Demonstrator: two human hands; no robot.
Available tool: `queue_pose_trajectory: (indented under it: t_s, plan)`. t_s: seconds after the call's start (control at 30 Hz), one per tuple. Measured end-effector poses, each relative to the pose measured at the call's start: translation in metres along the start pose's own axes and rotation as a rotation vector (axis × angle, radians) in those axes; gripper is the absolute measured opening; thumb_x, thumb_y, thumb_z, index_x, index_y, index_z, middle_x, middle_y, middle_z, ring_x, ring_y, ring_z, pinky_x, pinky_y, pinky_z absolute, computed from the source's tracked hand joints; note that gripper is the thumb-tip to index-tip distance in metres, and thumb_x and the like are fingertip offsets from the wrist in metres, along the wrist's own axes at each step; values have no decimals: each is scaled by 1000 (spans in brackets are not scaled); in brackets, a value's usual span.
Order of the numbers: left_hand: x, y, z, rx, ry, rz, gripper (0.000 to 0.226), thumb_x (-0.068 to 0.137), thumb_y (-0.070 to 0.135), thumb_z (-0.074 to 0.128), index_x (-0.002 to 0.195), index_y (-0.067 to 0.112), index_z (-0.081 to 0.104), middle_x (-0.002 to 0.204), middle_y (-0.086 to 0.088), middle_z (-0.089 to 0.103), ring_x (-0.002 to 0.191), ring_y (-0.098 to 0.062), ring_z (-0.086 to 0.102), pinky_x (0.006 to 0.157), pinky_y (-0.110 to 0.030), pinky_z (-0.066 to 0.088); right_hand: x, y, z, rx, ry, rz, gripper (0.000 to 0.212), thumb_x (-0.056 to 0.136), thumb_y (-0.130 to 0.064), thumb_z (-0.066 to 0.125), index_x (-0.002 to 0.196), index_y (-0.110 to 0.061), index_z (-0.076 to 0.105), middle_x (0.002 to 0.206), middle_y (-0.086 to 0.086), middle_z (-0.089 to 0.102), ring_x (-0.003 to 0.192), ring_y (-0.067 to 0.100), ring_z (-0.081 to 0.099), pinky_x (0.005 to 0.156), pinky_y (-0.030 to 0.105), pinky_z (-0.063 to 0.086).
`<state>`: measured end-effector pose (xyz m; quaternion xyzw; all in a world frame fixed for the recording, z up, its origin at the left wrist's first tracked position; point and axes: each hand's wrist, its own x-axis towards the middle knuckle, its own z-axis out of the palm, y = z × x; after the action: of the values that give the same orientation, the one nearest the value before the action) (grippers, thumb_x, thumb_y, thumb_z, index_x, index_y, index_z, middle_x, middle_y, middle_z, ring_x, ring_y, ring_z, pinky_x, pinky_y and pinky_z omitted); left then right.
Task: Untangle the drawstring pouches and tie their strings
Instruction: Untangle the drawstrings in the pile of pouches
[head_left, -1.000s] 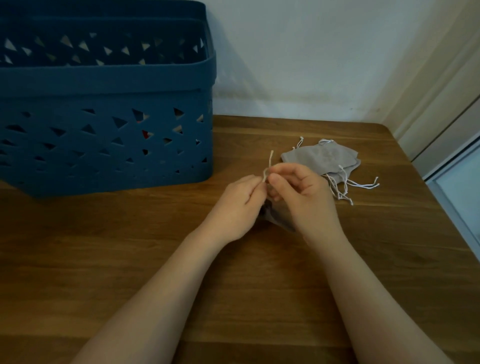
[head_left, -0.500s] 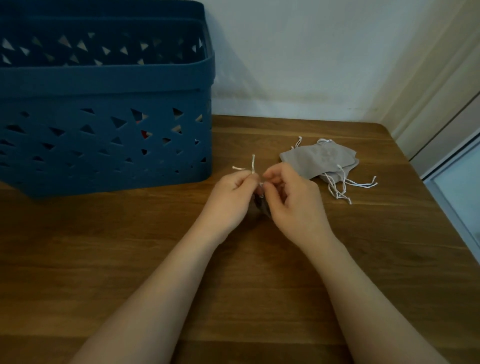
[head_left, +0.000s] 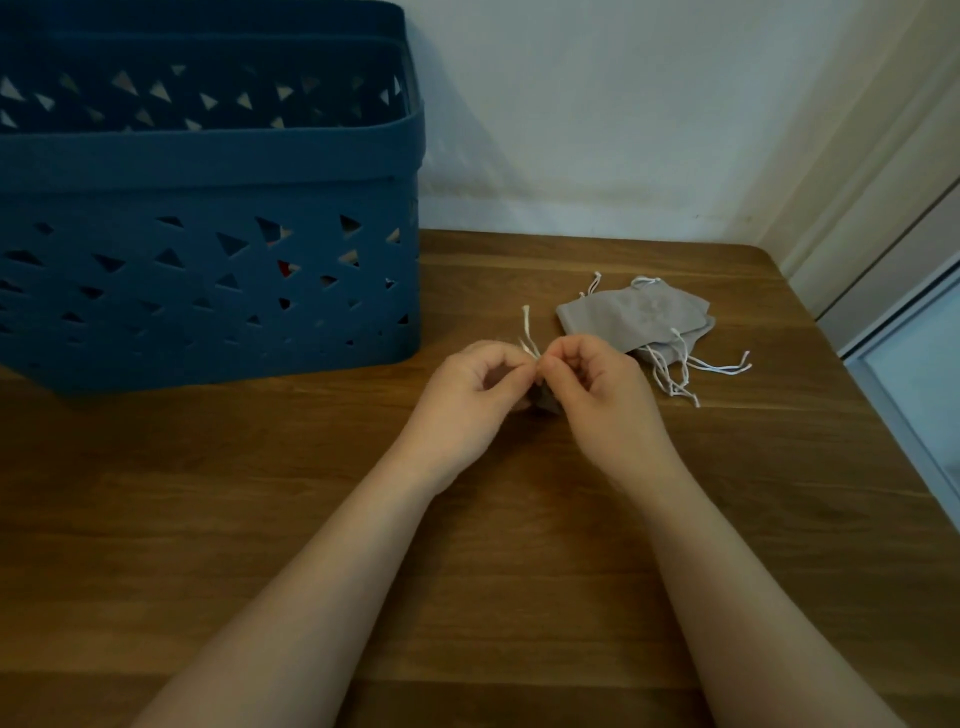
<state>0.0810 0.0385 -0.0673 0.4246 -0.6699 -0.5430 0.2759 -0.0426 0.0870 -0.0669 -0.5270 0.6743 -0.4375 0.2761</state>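
A small grey pouch (head_left: 544, 401) hangs between my two hands, mostly hidden by them. My left hand (head_left: 470, 395) and my right hand (head_left: 597, 392) meet fingertip to fingertip and both pinch its white drawstring (head_left: 527, 332), whose loose ends stick up above the fingers. A pile of grey drawstring pouches (head_left: 631, 317) lies flat on the wooden table (head_left: 260, 493) just right of and behind my right hand, with white strings (head_left: 691, 371) trailing toward the front right.
A large blue plastic basket (head_left: 208, 218) with triangular holes stands at the back left of the table. A white wall runs behind. The table's right edge and a window frame (head_left: 914, 332) lie to the right.
My hands have drawn slightly apart while pinching the string. The string ends, one upright then splayed sideways, now stand up again between the fingertips. Less of the pouch shows below.
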Motion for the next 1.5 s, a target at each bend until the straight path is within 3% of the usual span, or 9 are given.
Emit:
queue_pose_trajectory:
  t_s: [0.2,0.37,0.57,0.77,0.87,1.0,1.13,1.33,1.5]
  plan:
    - [-3,1,3,23,66,70,12,90,17,59,92,22,69,85,7,69,78,-3,64,77,-24,56,0,-4,-5,280,10,193,17,93,-14,52,82,-22,62,64,-10,57,51,-9,52,50,10,41]
    - [-3,0,2,43,107,88,11,88,18,62,89,26,70,83,11,69,80,1,64,76,-21,54,-1,-4,-4,309,64,173,12,88,-13,60,83,-23,62,67,-8,63,57,-5,57,54,12,44]
    - [-2,0,-1,120,121,84,11,89,22,61,93,28,70,85,13,68,82,4,61,78,-18,51,-3,-4,-2,-90,120,-87,15,87,-19,61,81,-32,58,75,-15,61,75,-5,59,65,8,47]
    - [-1,2,-1,220,165,83,10,91,26,57,92,32,64,83,16,63,82,8,57,72,-11,46,0,1,0,-528,99,-423,14,88,-15,54,94,-12,66,86,0,62,77,11,56,70,22,44]
    - [-2,3,-2,297,180,143,10,92,25,56,94,31,63,81,19,60,82,12,54,71,-2,43,2,2,-2,-638,111,-506,16,84,-16,51,89,-9,65,83,5,62,77,16,57,68,22,41]
    - [-4,5,-3,436,137,258,12,92,20,57,101,26,62,86,17,56,84,5,55,73,-7,45,5,4,-7,-665,162,-577,12,81,-16,53,82,-9,63,77,0,55,72,10,47,67,15,33]
    - [-3,3,-5,481,139,322,16,89,16,59,104,22,62,94,15,55,86,3,54,78,-8,45,5,3,-7,-409,59,-462,6,82,-10,61,82,-16,62,73,-12,48,62,-1,43,59,5,35]
    - [-4,3,-1,357,189,340,17,89,12,59,95,28,54,85,16,56,83,4,58,74,-4,44,2,-3,-8,312,-143,83,16,92,-11,52,85,-15,66,61,-11,59,57,-1,54,55,15,45]
    - [-4,-1,-1,295,203,438,16,89,9,58,94,25,56,85,15,58,90,4,58,72,-5,44,3,0,-9,492,-152,192,19,91,-11,52,86,-16,68,68,-2,58,63,7,49,63,23,42]
